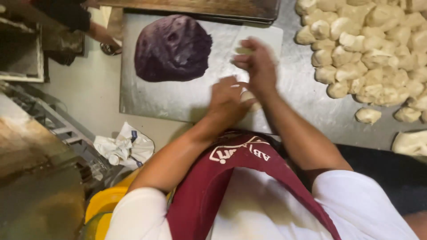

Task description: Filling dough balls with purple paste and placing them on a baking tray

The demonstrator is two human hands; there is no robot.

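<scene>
Dough piece (247,98), pale and small, is being held between both hands just above the near edge of the steel work surface (178,98), close to the body. Left hand (227,102) is being cupped under and around the piece, fingers closed on it; most of the piece is being hidden by that hand. Right hand (257,62) is being raised above it w/ fingers loosely curled, blurred by motion; what may be a 2nd small pale bit shows at its fingertips, but whether it is being gripped cannot be told.

Placement, as judged: the piece is being kept low and near the apron (231,178) so both forearms can work it w/o reaching. Purple filling mass (172,48) is lying on the surface to the left-front, w/in easy reach of the left hand. Portioned dough pile (369,49) is lying to the right, well apart from the filling, so the 2 stocks are not being mixed.

Edges and room: the surface's near and left edges are dropping off toward the floor (84,93); a crumpled white cloth (126,149) and a yellow bucket (104,202) are sitting below left. Bare steel is lying between filling, hands and pile. Another person's arm (95,32) is showing at upper left, apart from the hands.
</scene>
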